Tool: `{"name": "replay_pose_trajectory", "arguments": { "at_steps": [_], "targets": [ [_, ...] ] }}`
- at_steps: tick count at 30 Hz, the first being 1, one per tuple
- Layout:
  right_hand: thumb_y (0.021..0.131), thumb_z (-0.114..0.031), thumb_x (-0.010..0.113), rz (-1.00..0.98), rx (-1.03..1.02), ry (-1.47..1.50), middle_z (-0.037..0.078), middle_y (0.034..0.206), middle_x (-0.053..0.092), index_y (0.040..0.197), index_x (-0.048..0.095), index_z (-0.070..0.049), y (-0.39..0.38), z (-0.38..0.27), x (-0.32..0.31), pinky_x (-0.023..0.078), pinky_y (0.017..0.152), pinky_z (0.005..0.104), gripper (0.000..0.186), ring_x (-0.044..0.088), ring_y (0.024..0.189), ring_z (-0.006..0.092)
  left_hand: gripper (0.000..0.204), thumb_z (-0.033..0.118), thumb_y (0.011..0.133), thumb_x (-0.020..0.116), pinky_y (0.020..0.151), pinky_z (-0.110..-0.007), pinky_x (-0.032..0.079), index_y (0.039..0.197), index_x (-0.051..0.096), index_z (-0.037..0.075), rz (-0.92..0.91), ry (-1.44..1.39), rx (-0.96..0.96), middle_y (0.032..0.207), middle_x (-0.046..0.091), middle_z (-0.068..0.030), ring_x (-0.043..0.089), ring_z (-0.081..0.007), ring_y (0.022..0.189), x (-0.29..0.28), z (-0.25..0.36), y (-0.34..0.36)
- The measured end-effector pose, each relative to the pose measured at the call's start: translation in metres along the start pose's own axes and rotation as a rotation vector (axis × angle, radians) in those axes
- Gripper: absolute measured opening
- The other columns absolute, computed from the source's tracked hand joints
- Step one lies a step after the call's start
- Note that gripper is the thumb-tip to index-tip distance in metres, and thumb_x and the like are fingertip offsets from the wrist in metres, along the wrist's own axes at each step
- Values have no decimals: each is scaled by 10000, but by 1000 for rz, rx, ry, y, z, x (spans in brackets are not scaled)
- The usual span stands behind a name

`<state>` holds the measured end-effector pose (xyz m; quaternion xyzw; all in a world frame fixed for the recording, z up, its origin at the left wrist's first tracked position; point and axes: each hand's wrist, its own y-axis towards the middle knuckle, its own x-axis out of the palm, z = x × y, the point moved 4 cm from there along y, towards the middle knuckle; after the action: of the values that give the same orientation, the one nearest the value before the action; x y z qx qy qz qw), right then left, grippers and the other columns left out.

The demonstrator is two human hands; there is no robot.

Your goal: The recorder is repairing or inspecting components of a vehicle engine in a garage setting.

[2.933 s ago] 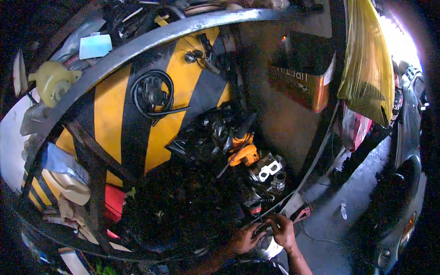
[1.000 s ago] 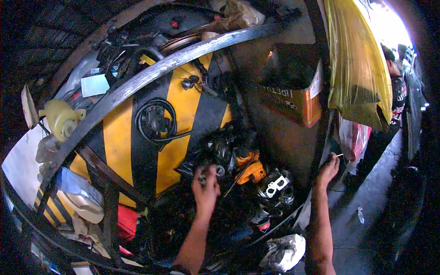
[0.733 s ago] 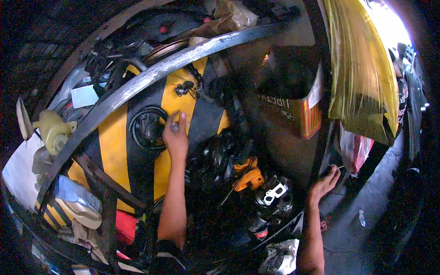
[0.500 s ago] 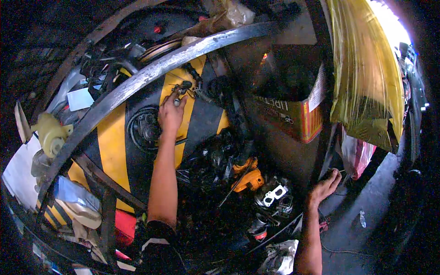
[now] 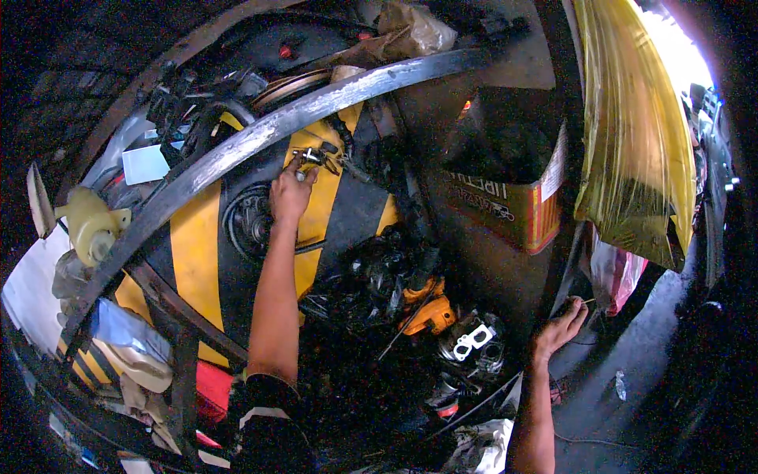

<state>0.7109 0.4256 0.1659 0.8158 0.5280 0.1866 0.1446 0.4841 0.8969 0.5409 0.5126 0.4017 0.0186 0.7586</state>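
My left hand reaches onto the yellow-and-black striped panel, fingers closed round a small silvery cylinder and touching a metal part with dark fittings. Below it lies a coiled black hose. My right hand is at the right beside the dark frame edge, pinching a thin pale stick. Between my arms are black crumpled plastic, an orange cast part and a dark metal part bearing a white two-holed gasket.
A curved metal bar crosses above. An open cardboard box stands right of centre, beside hanging yellow plastic and a pink-white bag. A translucent reservoir, folded blue plastic and a red piece lie left.
My left hand rose from the centre to the metal part on the striped panel. My right hand left the low centre, went right with the thin stick, then dropped slightly.
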Motion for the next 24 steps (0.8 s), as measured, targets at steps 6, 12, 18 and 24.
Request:
{"name": "replay_pose_trajectory", "arguments": {
  "at_steps": [6, 12, 18, 24],
  "targets": [
    [1015, -227, 355, -12, 91, 138, 220, 1371, 470, 1380, 467, 15, 6, -14, -3, 395, 1067, 443, 452, 511, 1204, 384, 846, 695, 745, 703, 816, -515, 531, 1411, 544, 198, -67, -38, -91, 994, 697, -267, 673, -438, 939, 4, 19, -16],
    [1027, -241, 404, 13, 68, 115, 214, 1280, 537, 1330, 491, 47, 5, -19, -5, 412, 1039, 410, 427, 540, 1163, 329, 910, 714, 740, 692, 803, -527, 533, 1428, 509, 148, 39, 4, -117, 977, 697, -276, 674, -452, 922, 11, 34, -20],
    [1048, -309, 452, 137, 7, 179, 146, 1047, 601, 1065, 571, 49, 4, -51, -3, 406, 917, 365, 378, 537, 957, 260, 706, 547, 830, 686, 828, -518, 529, 1410, 531, 177, 63, -98, -128, 1017, 698, -260, 668, -452, 943, 12, 16, -17],
    [1046, -299, 456, 135, 22, 223, 149, 1092, 609, 1119, 565, 64, 4, -37, -4, 412, 954, 357, 386, 555, 1008, 266, 663, 478, 826, 714, 842, -517, 528, 1394, 551, 179, -20, -115, -186, 1006, 692, -270, 662, -462, 946, 20, -3, -11]
  ]
}}
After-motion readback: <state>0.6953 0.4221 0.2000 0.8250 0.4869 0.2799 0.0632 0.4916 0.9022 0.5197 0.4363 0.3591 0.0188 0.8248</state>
